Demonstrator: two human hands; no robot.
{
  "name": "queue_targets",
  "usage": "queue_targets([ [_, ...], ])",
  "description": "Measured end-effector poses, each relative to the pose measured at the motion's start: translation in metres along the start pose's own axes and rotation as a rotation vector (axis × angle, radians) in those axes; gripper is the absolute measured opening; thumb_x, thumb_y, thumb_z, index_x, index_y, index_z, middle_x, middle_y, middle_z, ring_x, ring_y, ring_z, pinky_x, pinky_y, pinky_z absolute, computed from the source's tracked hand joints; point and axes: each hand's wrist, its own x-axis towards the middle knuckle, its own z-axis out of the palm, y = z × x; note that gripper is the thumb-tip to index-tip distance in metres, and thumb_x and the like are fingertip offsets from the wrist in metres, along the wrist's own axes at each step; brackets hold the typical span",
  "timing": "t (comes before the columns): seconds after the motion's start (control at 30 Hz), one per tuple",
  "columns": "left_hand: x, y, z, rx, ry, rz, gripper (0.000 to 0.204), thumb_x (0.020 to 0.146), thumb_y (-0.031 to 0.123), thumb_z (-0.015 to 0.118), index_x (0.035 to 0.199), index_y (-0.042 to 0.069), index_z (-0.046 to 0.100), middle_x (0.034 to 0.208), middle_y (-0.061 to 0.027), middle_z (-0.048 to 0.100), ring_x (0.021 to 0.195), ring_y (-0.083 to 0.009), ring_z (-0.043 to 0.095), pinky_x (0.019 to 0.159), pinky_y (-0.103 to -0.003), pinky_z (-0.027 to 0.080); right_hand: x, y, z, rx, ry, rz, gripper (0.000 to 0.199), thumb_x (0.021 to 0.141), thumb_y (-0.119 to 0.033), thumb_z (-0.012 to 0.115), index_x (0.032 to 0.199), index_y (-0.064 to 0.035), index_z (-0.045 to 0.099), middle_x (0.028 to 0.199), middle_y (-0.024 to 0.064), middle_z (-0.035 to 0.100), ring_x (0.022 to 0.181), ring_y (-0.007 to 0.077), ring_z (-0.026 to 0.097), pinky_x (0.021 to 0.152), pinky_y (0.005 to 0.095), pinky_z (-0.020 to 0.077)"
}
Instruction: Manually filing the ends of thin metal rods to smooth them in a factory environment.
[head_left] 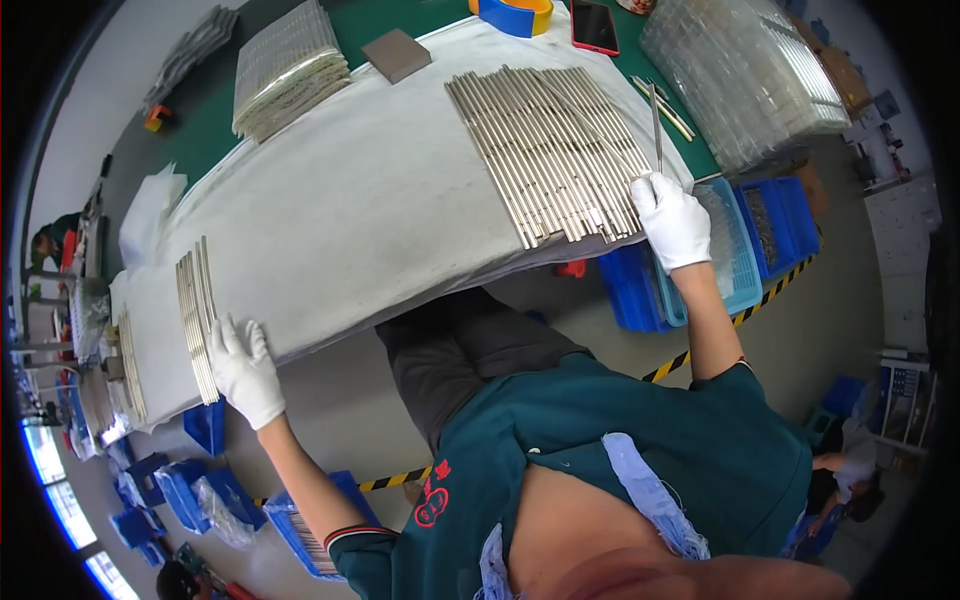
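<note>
My white-gloved left hand [243, 372] rests at the table's front left, its fingers stretched out and the thumb apart. Its fingertips touch the edge of a small group of slim silver metal rods [190, 315], covering part of the nearest one. At the right, my right hand [673, 222], also gloved in white, is closed around a thin dark metal stick-like tool [656, 125] that points away from me. Beside this hand lies a wide row of silver metal rods [550, 150], side by side, with one slanting across the others. The tool's lower end is hidden in the glove.
A white cloth [370, 200] covers the table. A brown block [397, 55], a blue-yellow tape roll [515, 15] and a phone [594, 27] lie at the back. Plastic-wrapped stacks [290, 70] stand behind. Blue bins [780, 225] sit below the right edge.
</note>
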Motion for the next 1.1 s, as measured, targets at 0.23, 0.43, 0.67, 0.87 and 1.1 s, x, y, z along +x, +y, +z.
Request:
queue_targets([
  [0.23,0.015,-0.068,0.055,0.151,-0.18,-0.189,0.046,0.09,0.037,0.043,0.12,0.004,0.052,0.12,-0.0177,0.053,0.108,-0.0321,0.051,0.091,-0.041,0.04,0.001,-0.017,-0.031,-0.136,-0.337,-0.025,0.036,0.082,-0.046,0.048,0.098,-0.0167,0.061,0.091,0.0117,0.064,0.082,0.0305,0.062,0.071,0.0404,0.0485],
  [0.43,0.015,-0.053,0.044,0.215,-0.175,-0.186,0.036,0.09,0.036,0.042,0.115,0.013,0.057,0.121,-0.007,0.054,0.113,-0.0242,0.048,0.094,-0.045,0.035,0.006,-0.029,-0.039,0.003,-0.14,-0.097,0.035,0.084,-0.04,0.051,0.11,-0.0186,0.061,0.094,0.0114,0.065,0.081,0.0284,0.062,0.069,0.037,0.0482],
  [0.67,0.016,-0.04,0.053,0.106,-0.107,-0.057,0.026,0.086,0.026,0.051,0.107,0.013,0.06,0.111,-0.0065,0.059,0.105,-0.0233,0.054,0.09,-0.043,0.038,-0.035,-0.115,0.01,0.549,-0.091,-0.68,0.027,0.081,-0.02,0.06,0.107,-0.0135,0.063,0.084,0.0104,0.065,0.065,0.0264,0.061,0.059,0.032,0.0498],
  [0.87,0.009,-0.025,0.044,-0.008,0.01,-0.027,0.021,0.085,0.021,0.052,0.099,0.008,0.061,0.101,-0.01,0.062,0.089,-0.0275,0.06,0.076,-0.039,0.045,-0.032,-0.177,0.033,0.667,-0.338,-0.653,0.035,0.082,-0.02,0.056,0.116,-0.0129,0.056,0.077,0.0118,0.061,0.067,0.0293,0.06,0.062,0.0365,0.0485],
  [1.1,0.035,-0.016,0.044,0.008,0.084,0.02,0.028,0.082,0.023,0.056,0.104,0.006,0.059,0.084,-0.0107,0.061,0.076,-0.0286,0.06,0.066,-0.04,0.048,-0.027,-0.173,0.063,0.712,-0.406,-0.474,0.036,0.083,-0.02,0.056,0.119,-0.0149,0.056,0.079,0.012,0.062,0.07,0.0284,0.061,0.065,0.0358,0.0482],
])
